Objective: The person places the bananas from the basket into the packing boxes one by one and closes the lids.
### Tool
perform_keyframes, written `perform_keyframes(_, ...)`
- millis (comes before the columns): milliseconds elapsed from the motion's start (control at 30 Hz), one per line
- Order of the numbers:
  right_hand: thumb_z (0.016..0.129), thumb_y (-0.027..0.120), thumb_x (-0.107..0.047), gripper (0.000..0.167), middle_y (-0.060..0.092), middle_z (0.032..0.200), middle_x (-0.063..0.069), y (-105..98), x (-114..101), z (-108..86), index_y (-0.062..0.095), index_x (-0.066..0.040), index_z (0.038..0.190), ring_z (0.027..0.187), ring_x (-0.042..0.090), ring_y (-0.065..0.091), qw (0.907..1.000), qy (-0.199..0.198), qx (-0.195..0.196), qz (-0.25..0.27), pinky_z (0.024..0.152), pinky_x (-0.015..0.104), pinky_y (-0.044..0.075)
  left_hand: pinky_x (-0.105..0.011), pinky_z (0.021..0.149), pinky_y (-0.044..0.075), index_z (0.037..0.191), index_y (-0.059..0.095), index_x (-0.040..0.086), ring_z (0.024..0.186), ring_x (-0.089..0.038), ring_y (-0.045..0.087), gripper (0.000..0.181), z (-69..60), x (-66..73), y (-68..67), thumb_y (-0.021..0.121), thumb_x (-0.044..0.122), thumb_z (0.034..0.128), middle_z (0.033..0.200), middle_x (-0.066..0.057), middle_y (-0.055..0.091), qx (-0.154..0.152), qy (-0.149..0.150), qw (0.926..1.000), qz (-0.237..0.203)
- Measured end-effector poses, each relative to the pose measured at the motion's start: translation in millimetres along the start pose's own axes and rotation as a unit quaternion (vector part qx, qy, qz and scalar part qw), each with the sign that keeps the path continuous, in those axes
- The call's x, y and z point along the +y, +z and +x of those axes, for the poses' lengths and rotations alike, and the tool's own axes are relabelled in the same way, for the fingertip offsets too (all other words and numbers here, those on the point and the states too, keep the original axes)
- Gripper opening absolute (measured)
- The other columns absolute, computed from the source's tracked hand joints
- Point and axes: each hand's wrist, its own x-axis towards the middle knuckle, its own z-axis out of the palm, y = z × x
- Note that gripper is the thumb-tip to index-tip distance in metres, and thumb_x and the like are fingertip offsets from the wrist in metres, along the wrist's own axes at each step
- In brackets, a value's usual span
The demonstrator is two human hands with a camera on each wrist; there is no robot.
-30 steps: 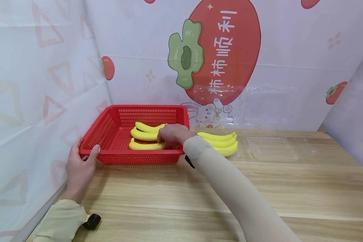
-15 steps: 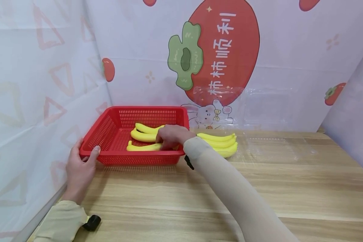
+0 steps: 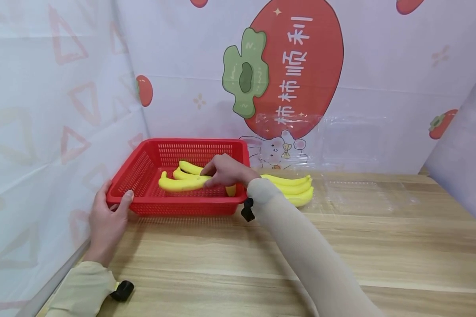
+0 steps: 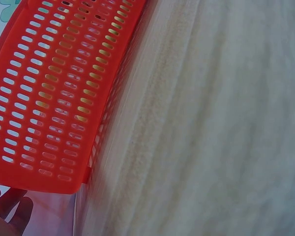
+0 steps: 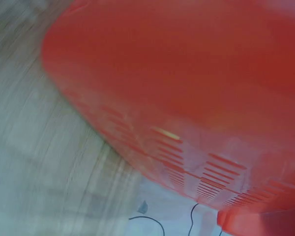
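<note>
A red plastic basket (image 3: pixel 178 207) with slotted walls stands on the table against the left side. At its front left corner, my left hand (image 3: pixel 108 220) grips the rim, thumb on top. My right hand (image 3: pixel 228 170) reaches over the basket's right side and holds a yellow banana (image 3: pixel 182 183) by its right end, raised off the basket floor. Behind it lie more bananas (image 3: pixel 190 167), partly covered by that hand. One banana tip (image 3: pixel 231 190) shows below the right hand. The left wrist view has the basket's front wall (image 4: pixel 59 98); in the right wrist view its wall (image 5: pixel 187 88) hides the hand.
Right of the basket, several bananas (image 3: pixel 299 189) lie side by side, partly behind my right forearm. A clear plastic clamshell box (image 3: pixel 357 193) stands with its lid (image 3: pixel 353 141) raised against the back cloth. Cloth walls bound the wooden tabletop (image 3: pixel 222 259) at left, back and right.
My right hand has lifted the front banana off the basket floor, moving it slightly up and left. My left hand still holds the basket corner.
</note>
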Motion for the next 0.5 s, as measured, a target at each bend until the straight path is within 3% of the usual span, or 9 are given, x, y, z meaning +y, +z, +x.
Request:
perform_keyframes(133, 0.091, 0.085, -0.026, 0.042, 0.08, 0.116, -0.001, -2.0, 2.6, -2.8, 0.078, -0.018, 0.132, 0.107, 0.016, 0.068, 0.9983, -0.009, 0.031, 0.049, 0.095, 0.027, 0.06, -0.011, 0.099, 0.051, 0.172, 0.014, 0.027, 0.143, -0.028, 0.05, 0.08, 0.3, 0.5, 0.3, 0.054, 0.049, 0.1062, 0.174, -0.004, 0.033, -0.003, -0.003, 1.0, 0.003)
perform_keyframes(333, 0.091, 0.084, -0.024, 0.04, 0.08, 0.117, 0.001, -3.8, 5.8, -7.3, 0.078, -0.017, 0.13, 0.105, 0.018, 0.07, 0.9922, -0.021, 0.065, 0.104, 0.09, 0.026, 0.062, -0.004, 0.093, 0.047, 0.172, 0.016, 0.026, 0.142, -0.029, 0.051, 0.08, -0.2, 0.4, 0.1, 0.055, 0.048, 0.106, 0.173, -0.006, 0.035, 0.002, 0.005, 1.0, -0.004)
perform_keyframes(400, 0.092, 0.084, -0.026, 0.039, 0.079, 0.117, 0.0, -4.4, 6.6, -9.4, 0.079, -0.018, 0.129, 0.104, 0.019, 0.069, 0.9888, -0.025, 0.081, 0.123, 0.088, 0.026, 0.061, -0.006, 0.097, 0.046, 0.172, 0.018, 0.026, 0.143, -0.028, 0.051, 0.079, -0.4, 0.1, 0.0, 0.056, 0.047, 0.1057, 0.173, -0.005, 0.036, 0.008, 0.006, 0.9999, -0.005)
perform_keyframes(500, 0.092, 0.083, -0.028, 0.037, 0.078, 0.118, 0.0, -5.3, 9.7, -12.7, 0.08, -0.02, 0.128, 0.105, 0.02, 0.067, 0.9799, -0.024, 0.113, 0.163, 0.09, 0.03, 0.061, -0.003, 0.093, 0.043, 0.171, 0.021, 0.026, 0.141, -0.028, 0.052, 0.078, -0.6, -0.2, 0.1, 0.057, 0.046, 0.1052, 0.172, -0.006, 0.038, 0.015, 0.008, 0.9998, -0.009)
